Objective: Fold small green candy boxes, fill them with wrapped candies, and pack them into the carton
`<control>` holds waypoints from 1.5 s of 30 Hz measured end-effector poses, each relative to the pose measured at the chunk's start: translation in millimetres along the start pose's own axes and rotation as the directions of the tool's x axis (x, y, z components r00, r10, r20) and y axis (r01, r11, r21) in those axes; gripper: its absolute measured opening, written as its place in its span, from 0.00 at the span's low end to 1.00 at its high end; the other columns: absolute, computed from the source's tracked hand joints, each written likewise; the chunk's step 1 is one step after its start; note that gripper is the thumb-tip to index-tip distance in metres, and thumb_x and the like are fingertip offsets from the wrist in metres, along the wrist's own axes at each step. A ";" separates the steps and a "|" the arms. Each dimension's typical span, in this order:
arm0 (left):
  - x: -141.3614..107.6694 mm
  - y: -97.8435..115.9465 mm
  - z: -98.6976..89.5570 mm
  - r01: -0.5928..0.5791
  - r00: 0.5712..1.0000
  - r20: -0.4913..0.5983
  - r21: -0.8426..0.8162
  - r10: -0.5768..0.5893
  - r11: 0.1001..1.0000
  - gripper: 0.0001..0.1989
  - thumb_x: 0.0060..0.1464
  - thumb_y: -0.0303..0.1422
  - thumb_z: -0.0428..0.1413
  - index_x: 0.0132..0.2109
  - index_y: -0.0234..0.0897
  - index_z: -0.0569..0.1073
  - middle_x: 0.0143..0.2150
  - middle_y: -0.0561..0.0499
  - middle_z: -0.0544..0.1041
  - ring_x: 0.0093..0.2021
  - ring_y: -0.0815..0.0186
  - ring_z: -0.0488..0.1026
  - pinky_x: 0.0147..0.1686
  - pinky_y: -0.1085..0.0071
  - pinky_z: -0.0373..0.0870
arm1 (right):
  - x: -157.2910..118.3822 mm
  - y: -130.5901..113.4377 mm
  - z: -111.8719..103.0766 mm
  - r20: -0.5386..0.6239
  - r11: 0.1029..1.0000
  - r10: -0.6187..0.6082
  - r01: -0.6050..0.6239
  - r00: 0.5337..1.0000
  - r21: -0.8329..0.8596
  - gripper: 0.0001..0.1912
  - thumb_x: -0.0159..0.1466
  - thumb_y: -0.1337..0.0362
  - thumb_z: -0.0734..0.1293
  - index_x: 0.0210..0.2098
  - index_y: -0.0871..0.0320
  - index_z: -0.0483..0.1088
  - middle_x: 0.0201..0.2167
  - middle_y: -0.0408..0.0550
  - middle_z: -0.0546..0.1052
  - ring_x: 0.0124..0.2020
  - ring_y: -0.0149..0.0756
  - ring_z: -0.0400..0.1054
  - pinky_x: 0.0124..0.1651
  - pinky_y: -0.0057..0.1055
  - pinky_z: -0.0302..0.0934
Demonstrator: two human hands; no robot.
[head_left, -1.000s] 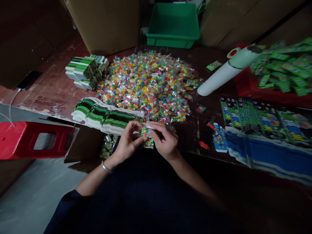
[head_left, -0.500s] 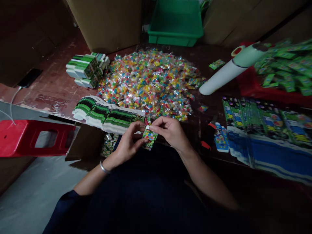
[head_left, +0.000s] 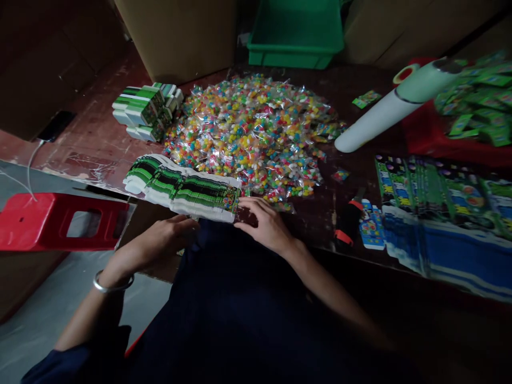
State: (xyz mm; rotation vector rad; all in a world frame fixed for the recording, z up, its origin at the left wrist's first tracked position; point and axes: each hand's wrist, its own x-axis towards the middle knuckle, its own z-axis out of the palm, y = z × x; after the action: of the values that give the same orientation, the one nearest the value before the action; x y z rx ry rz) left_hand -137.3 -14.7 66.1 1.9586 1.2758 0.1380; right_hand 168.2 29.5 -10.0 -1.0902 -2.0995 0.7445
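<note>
A fanned row of flat green and white packets lies along the table's front edge. At its right end is my right hand, thumb and fingers apart, the fingertips beside the end packet and nothing held. My left hand is below the row, over the open cardboard box; its fingers are bent downward and partly hidden, so what they hold cannot be made out. Behind the row spreads a heap of clear bags of coloured candy.
Bundled packets stand at the left, a red stool below. A green bin is behind. To the right are a white roll, a black and red cutter, printed sheets and a red tray of green packets.
My hands have parted. The small green packet held between them is no longer in view. My left hand moved left and down over the box; my right hand opened beside the row.
</note>
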 end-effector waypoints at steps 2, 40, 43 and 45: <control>-3.9 -10.9 -0.1 0.016 0.998 -0.057 0.056 -0.013 0.998 0.18 0.60 0.31 0.59 0.57 0.44 0.77 0.58 0.44 0.78 0.50 0.56 0.81 0.50 0.61 0.78 | 3.1 3.7 13.3 0.062 0.991 -0.066 0.073 0.996 -0.115 0.25 0.59 0.63 0.80 0.53 0.55 0.74 0.59 0.58 0.78 0.63 0.55 0.71 0.64 0.56 0.70; 71.9 53.6 50.6 -0.024 0.993 0.025 -0.913 0.115 0.408 0.26 0.48 0.39 0.74 0.54 0.39 0.83 0.47 0.43 0.85 0.43 0.58 0.81 0.47 0.64 0.76 | -0.8 -37.1 -50.3 0.203 0.936 0.050 -0.117 0.978 0.333 0.18 0.62 0.49 0.77 0.36 0.53 0.69 0.21 0.36 0.73 0.20 0.28 0.67 0.25 0.26 0.62; 73.6 58.3 51.1 -0.056 0.998 -0.050 -0.887 0.026 0.458 0.20 0.50 0.43 0.73 0.46 0.36 0.86 0.41 0.46 0.86 0.38 0.61 0.80 0.41 0.67 0.75 | -1.0 -38.2 -49.5 0.090 0.897 0.133 -0.159 0.987 0.413 0.18 0.62 0.50 0.76 0.35 0.53 0.68 0.20 0.35 0.73 0.19 0.28 0.66 0.24 0.26 0.61; 76.6 60.0 54.2 -0.110 0.987 -0.150 -0.887 -0.055 0.449 0.18 0.50 0.44 0.72 0.43 0.36 0.86 0.38 0.47 0.85 0.38 0.60 0.79 0.42 0.67 0.75 | -2.5 -39.2 -42.8 -0.096 0.867 0.237 -0.166 0.967 0.471 0.20 0.62 0.49 0.76 0.44 0.53 0.71 0.26 0.40 0.79 0.25 0.31 0.72 0.28 0.27 0.67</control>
State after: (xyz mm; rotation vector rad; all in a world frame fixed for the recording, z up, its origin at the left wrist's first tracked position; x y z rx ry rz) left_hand -30.1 6.6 44.4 1.0106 0.9269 0.8397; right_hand 182.9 16.0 44.6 -1.0642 -1.5789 1.1542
